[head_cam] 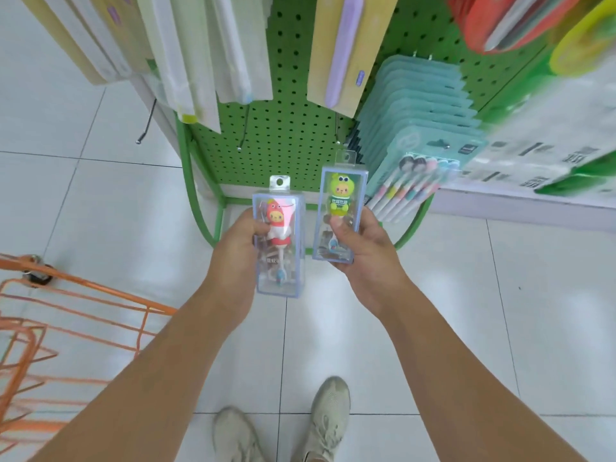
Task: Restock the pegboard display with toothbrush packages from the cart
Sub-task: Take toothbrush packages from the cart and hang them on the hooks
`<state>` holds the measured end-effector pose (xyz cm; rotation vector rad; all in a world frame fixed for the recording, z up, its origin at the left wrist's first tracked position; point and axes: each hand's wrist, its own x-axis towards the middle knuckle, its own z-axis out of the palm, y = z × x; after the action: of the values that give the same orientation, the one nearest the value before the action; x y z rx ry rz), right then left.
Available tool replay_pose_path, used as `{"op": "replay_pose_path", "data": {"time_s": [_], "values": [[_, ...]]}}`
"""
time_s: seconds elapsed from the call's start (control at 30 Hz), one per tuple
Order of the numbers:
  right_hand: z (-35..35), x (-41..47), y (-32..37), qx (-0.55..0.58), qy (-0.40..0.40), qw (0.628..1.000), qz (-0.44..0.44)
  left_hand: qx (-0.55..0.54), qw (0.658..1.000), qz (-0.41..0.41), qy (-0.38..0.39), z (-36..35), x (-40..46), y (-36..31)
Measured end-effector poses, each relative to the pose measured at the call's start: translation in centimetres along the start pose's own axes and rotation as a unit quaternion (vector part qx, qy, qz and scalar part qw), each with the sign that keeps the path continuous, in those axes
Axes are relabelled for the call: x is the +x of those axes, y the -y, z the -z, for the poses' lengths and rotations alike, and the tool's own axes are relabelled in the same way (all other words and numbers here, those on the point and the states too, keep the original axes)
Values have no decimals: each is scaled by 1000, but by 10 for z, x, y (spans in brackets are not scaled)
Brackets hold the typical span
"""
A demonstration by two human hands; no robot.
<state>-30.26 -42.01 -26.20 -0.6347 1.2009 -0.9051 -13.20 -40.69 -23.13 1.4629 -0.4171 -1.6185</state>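
Two toothbrush boxes point(279, 241) held; cart point(66, 315) cut off, right packs point(546, 155) blurred.

green pegboard point(283, 128) dotted with dark holes. clear box point(279, 241) with a red and white figure; clear box point(340, 211) with a lime-green figure. teal packages point(416, 105). orange wire cart point(66, 295). white tiled floor point(100, 201). grey shoes point(330, 415).

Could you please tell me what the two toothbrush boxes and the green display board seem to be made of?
Red-character box and green-character box: clear glossy rigid plastic, apparently; contents show through. Pegboard: probably painted metal, an even green sheet with punched holes, though the coating hides the base.
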Motion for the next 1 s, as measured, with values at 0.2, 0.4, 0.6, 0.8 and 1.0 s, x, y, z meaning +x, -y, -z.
{"op": "replay_pose_path", "data": {"time_s": [0.2, 0.4, 0.6, 0.8, 1.0], "values": [[3, 18, 10, -48, 13, 999, 10, -11, 1000, 0, -21, -2, 5, 0], [-3, 33, 12, -25, -4, 1000, -14, 0, 1000, 9, -22, -2, 10, 0], [-27, 70, 16, 135, -112, 975, -138, 7, 1000, 3, -24, -12, 15, -5], [-28, 37, 11, 172, -80, 968, -163, 85, 996, -35, 22, -19, 19, -7], [-13, -10, 17, -12, -16, 1000, 10, 156, 976, -128, 79, -33, 19, -3]]}}
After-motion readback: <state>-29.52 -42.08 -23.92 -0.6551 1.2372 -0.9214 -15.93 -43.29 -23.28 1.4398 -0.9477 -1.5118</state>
